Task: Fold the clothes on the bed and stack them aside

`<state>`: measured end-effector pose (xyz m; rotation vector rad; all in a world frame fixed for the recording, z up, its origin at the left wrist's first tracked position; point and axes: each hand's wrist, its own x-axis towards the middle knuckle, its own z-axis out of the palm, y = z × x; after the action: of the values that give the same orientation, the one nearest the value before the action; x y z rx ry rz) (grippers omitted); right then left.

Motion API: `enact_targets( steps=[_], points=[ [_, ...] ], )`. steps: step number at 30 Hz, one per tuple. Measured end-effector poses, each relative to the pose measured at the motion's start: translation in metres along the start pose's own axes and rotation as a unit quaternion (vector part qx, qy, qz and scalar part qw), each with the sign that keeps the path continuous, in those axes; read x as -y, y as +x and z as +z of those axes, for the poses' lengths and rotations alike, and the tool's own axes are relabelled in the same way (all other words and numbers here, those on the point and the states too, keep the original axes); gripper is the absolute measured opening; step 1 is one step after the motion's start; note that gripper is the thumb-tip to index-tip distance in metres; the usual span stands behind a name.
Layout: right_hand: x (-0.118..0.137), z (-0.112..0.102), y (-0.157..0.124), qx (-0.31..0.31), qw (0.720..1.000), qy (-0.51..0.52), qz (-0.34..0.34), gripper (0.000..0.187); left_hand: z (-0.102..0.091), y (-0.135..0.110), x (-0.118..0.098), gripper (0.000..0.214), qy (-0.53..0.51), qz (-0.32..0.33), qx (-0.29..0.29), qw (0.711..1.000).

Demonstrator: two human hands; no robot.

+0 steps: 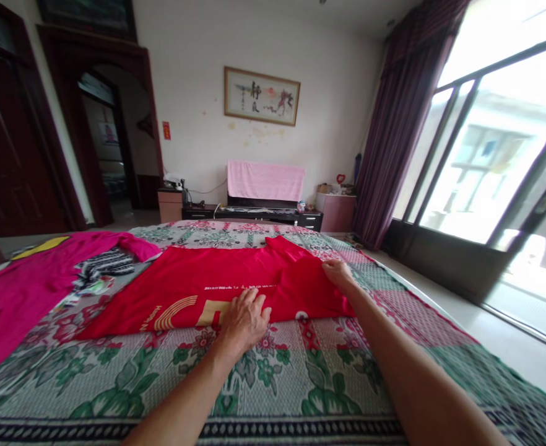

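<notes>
Gold print (213, 306) of the red garment (236, 263) partly behind the left hand (247, 317)

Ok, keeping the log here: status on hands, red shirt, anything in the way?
Left hand resting on red shirt; right hand at its right edge. Shirt laid out on patterned cover. Nothing seen blocking; magenta garment on left.

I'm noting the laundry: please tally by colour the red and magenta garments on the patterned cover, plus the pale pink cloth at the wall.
Red garment, touched by left hand and right hand: 1
Magenta garment: 1
Pale pink cloth: 1
Total: 3
</notes>
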<state>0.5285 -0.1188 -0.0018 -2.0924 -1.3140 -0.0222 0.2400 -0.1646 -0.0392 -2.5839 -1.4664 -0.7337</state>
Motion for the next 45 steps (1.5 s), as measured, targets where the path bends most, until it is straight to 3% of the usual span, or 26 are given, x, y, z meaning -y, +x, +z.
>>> enact_targets(
  steps=[8, 12, 16, 19, 27, 32, 36, 38, 41, 45],
  points=[
    [-0.007, 0.004, 0.009, -0.038, 0.999, -0.016, 0.015, 0.033, 0.000, 0.001, 0.000, 0.039, -0.004, 0.001, 0.008, 1.000],
    [0.010, 0.001, 0.004, -0.066, 0.993, -0.065, -0.069, 0.039, 0.000, 0.001, 0.000, 0.039, -0.003, -0.002, 0.012, 1.000],
    [0.042, 0.009, -0.004, 0.014, 0.981, -0.063, -0.183, 0.037, -0.002, 0.001, 0.000, 0.040, -0.003, 0.001, 0.015, 1.000],
    [0.060, 0.019, -0.007, 0.077, 0.967, -0.079, -0.230, 0.037, -0.001, 0.002, 0.001, 0.040, -0.003, 0.000, 0.016, 1.000],
    [0.065, 0.040, 0.004, 0.138, 0.959, -0.120, -0.215, 0.029, -0.001, 0.000, 0.000, 0.041, -0.005, -0.003, 0.011, 1.000],
    [0.059, 0.030, 0.002, 0.073, 0.971, -0.093, -0.210, 0.026, -0.002, 0.000, -0.001, 0.039, -0.012, -0.005, 0.010, 1.000],
    [0.052, 0.007, -0.008, 0.056, 0.960, -0.080, -0.264, 0.020, 0.001, 0.001, 0.001, 0.039, -0.019, -0.002, 0.005, 1.000],
    [0.048, -0.006, -0.014, 0.097, 0.948, -0.074, -0.294, 0.017, 0.003, 0.001, 0.002, 0.039, -0.021, 0.000, 0.004, 1.000],
    [0.042, -0.024, -0.022, 0.218, 0.922, -0.059, -0.314, 0.011, 0.004, 0.001, 0.002, 0.040, -0.017, 0.001, 0.003, 1.000],
    [0.033, -0.036, -0.023, 0.370, 0.894, -0.002, -0.253, 0.014, 0.003, 0.001, 0.003, 0.040, -0.007, 0.003, 0.006, 1.000]
  ],
)
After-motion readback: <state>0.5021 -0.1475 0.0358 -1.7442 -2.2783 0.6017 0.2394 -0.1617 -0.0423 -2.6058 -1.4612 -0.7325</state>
